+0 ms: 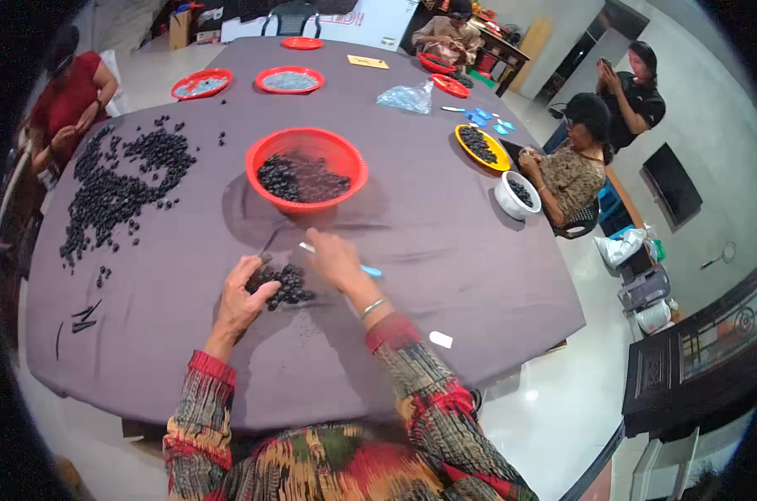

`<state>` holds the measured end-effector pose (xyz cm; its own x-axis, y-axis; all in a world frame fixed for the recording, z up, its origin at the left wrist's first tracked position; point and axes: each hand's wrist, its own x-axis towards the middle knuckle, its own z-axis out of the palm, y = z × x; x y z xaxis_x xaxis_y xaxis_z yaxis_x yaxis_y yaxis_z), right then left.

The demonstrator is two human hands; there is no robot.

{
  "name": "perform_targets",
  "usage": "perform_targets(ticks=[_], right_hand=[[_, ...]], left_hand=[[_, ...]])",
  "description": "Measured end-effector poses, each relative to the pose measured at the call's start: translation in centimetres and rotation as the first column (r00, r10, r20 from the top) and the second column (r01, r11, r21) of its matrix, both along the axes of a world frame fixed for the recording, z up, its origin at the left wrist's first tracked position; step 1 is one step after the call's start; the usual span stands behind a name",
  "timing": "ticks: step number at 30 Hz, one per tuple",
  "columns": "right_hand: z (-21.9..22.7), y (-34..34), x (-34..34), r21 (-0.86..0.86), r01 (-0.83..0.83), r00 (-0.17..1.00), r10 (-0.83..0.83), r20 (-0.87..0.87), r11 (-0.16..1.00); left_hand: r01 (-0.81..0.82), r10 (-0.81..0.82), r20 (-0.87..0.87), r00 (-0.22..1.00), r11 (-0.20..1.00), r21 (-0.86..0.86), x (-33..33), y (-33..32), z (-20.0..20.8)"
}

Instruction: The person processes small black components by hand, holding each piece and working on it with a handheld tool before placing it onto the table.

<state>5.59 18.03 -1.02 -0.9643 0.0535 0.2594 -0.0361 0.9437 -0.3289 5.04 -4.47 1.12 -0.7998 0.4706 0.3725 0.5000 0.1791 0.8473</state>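
My left hand (243, 299) rests at the left side of a small heap of dark round pieces (291, 288). Its thumb and fingers pinch a thin dark strip (270, 240) that points up and away. To the right of that heap, my right hand (336, 260) is closed, slightly smeared by motion, around what looks like a small knife with a light-blue handle (372, 271); a pale tip shows at its left side. Just beyond both hands stands a red basin (355, 177) partly filled with the same dark round pieces.
A wide spread of dark pieces (115, 196) and several black strips (84, 317) lie on the left. A yellow plate (499, 154) and white bowl (505, 200) stand by a seated person at right. Red plates (290, 79) and a plastic bag (407, 97) lie farther off.
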Motion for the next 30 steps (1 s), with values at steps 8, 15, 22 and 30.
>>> perform_targets(ticks=[8,15,22,30], right_hand=[[4.9,-2.6,3.2,-0.239,-0.095,0.995,0.085,-0.051,0.966],[6.5,-6.1,6.6,-0.426,-0.342,0.937,0.271,-0.219,0.837],[5.7,-7.1,8.1,-0.808,-0.128,0.984,0.174,-0.032,0.576],[6.3,-5.8,8.1,-0.933,0.150,0.980,0.078,0.185,0.328]], left_hand=[[-0.156,0.170,-0.101,0.980,0.979,0.132,0.5,-0.4,-0.8],[0.045,-0.146,0.204,0.968,0.901,0.431,3.4,0.5,0.0],[-0.107,-0.225,0.522,0.823,0.841,0.531,5.3,0.5,0.2],[-0.019,-0.130,0.430,0.893,0.945,0.326,4.5,1.1,0.2]])
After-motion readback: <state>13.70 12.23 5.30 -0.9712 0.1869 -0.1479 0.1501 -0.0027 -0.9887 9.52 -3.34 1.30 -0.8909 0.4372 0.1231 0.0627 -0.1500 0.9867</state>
